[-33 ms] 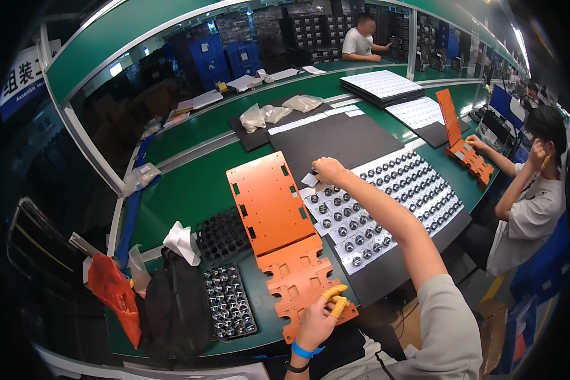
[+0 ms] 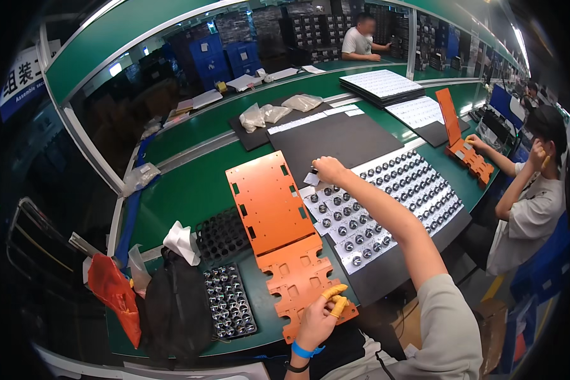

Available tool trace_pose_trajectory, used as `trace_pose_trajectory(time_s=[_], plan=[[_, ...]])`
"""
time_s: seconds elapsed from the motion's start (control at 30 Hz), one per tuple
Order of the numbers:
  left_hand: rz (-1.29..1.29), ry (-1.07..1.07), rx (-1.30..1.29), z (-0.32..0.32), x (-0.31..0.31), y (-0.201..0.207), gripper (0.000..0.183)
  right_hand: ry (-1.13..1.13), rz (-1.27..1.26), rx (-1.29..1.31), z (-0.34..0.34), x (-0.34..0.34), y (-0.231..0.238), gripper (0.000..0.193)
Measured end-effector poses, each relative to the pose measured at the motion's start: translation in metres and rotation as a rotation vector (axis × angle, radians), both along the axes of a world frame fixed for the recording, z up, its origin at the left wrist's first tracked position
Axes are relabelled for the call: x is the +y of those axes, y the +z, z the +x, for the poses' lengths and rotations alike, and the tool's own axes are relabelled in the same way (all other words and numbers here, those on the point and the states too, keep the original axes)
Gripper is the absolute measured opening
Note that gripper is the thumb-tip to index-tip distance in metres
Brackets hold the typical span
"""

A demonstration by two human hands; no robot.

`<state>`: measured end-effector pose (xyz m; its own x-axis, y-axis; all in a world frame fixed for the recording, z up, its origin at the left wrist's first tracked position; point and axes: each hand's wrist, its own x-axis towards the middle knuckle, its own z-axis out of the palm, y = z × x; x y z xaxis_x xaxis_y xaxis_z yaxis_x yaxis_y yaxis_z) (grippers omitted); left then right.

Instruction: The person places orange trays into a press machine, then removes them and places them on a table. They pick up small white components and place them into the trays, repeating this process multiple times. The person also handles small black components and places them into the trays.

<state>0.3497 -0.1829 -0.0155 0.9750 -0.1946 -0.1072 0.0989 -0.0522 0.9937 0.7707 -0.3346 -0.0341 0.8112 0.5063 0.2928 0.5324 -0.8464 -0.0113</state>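
Two clear bags point(image 2: 278, 109) lie beyond the right hand point(image 2: 328, 170).

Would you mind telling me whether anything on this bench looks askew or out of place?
Nothing looks spilled or damaged. The small round parts sit in even rows on the white sheet. The only skew is the large orange plate, lying at an angle and overlapping the slotted orange plate that the left hand touches.

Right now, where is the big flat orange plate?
In the head view, the flat orange plate lies mid-table on the green bench, left of the white sheet of small round parts, just beyond the notched orange plate.
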Motion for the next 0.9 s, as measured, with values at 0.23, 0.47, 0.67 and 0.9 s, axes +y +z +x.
trace_pose_trajectory(time_s=[0.23, 0.47, 0.67, 0.9], plan=[[0.051, -0.036, -0.007, 0.000, 0.003, -0.002, 0.035, -0.013, 0.017, -0.033, -0.007, 0.012, 0.012, 0.013], [0.070, -0.038, -0.021, 0.001, 0.003, -0.003, 0.034, 0.051, -0.101, -0.057, -0.025, 0.034, -0.001, 0.005], [0.041, -0.022, -0.007, 0.000, 0.002, -0.006, 0.034, 0.144, -0.090, -0.016, -0.026, 0.034, 0.006, 0.025], [0.018, -0.025, -0.028, 0.000, 0.002, -0.002, 0.035, 0.114, -0.183, 0.124, -0.026, 0.034, 0.014, 0.023]])
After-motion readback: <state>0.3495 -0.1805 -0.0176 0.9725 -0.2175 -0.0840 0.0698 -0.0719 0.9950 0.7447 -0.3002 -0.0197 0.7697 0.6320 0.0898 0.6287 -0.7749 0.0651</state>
